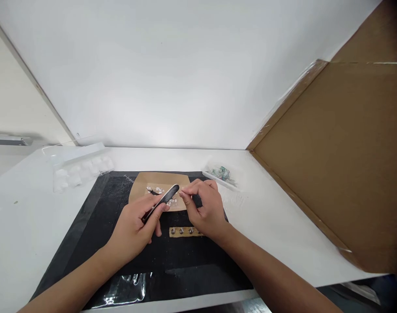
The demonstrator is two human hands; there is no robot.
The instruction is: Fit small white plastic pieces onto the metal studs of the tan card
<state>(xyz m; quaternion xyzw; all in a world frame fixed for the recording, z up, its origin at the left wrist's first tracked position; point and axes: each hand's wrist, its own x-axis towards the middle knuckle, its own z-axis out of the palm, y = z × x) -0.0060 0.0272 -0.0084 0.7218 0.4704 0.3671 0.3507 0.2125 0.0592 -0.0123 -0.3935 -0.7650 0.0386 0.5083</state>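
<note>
My left hand [136, 228] is closed around a dark, slim tool [162, 201] like tweezers, its upper end pointing up and right. My right hand [205, 208] pinches something tiny at its fingertips, close to the tool's end; I cannot make out what. Both hands hover over a brown paper sheet [152, 180] with several small clear pieces [155, 190] scattered on it. Below the hands lies a narrow brown strip [181, 232] carrying a row of small studs. All of this rests on a black mat [97, 217].
A clear plastic blister tray [79, 167] lies at the back left of the white table [283, 217]. A small clear bag [222, 174] with greenish parts sits behind the right hand. A large cardboard panel [341, 161] stands along the right side. Clear film [128, 284] lies on the mat's near edge.
</note>
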